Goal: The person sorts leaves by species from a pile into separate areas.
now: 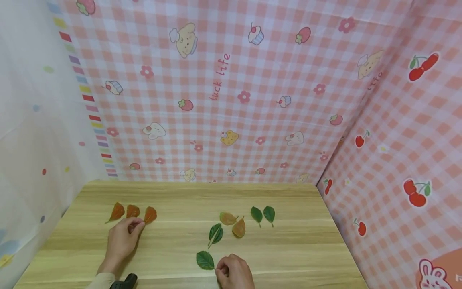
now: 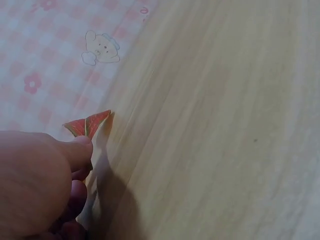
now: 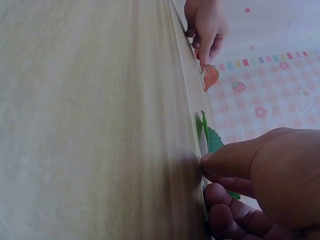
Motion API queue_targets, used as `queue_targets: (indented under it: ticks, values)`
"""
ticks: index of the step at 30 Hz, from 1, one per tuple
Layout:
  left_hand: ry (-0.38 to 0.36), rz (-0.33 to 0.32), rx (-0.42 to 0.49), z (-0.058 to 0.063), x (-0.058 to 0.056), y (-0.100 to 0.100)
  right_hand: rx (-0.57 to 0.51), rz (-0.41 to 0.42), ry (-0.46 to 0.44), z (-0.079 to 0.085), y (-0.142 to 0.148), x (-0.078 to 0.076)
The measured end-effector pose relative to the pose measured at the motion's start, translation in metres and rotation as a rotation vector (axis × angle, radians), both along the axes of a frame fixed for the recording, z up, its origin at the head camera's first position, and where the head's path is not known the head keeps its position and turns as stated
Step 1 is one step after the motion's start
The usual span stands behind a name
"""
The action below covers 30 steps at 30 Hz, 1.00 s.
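With thumb and forefinger, my left hand (image 1: 122,241) pinches the stem of an orange-red leaf (image 1: 150,215), the rightmost of three in a row at the table's left. The left wrist view shows this leaf (image 2: 87,125) standing up past the fingertips, its sides folded along the pale midrib. Two more orange-red leaves, one at far left (image 1: 117,211) and one in the middle (image 1: 132,210), lie beside it. My right hand (image 1: 235,273), near the front, pinches the stem of a toothed green leaf (image 1: 205,260) that points left. In the right wrist view, fingers partly hide that leaf (image 3: 214,141).
Right of centre on the wooden table (image 1: 173,241) lie a green leaf with a pale midrib (image 1: 215,233) and two yellow-brown leaves (image 1: 239,228). Farther right are two green leaves (image 1: 256,214), side by side. Pink checked cloth (image 1: 216,120) hangs behind and along the right.
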<state>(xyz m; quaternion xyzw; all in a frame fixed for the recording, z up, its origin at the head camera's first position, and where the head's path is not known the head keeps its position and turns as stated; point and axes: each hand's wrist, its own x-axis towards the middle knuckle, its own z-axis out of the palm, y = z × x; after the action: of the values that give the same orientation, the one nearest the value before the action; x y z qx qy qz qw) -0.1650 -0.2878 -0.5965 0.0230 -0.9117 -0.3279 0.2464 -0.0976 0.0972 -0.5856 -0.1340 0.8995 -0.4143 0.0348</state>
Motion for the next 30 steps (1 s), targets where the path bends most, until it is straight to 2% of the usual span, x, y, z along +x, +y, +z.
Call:
queue_targets:
  ticks: [10,15,20,27,30]
  values:
    - [-0.048,0.038,-0.007,-0.005,0.0,-0.007,0.013,-0.011,0.018,-0.001,-0.001,0.003]
    - [-0.03,0.067,-0.002,-0.007,-0.002,-0.005,0.023,-0.029,0.02,-0.001,-0.002,0.003]
    - [-0.001,0.068,0.005,-0.01,-0.002,-0.004,0.031,-0.036,0.024,0.0,-0.002,0.002]
    - [-0.013,0.066,0.009,-0.009,-0.003,-0.005,0.0,0.003,0.093,-0.022,0.002,-0.004]
    - [-0.025,0.073,0.011,-0.008,-0.002,-0.004,0.009,0.01,0.097,-0.022,0.004,-0.004]
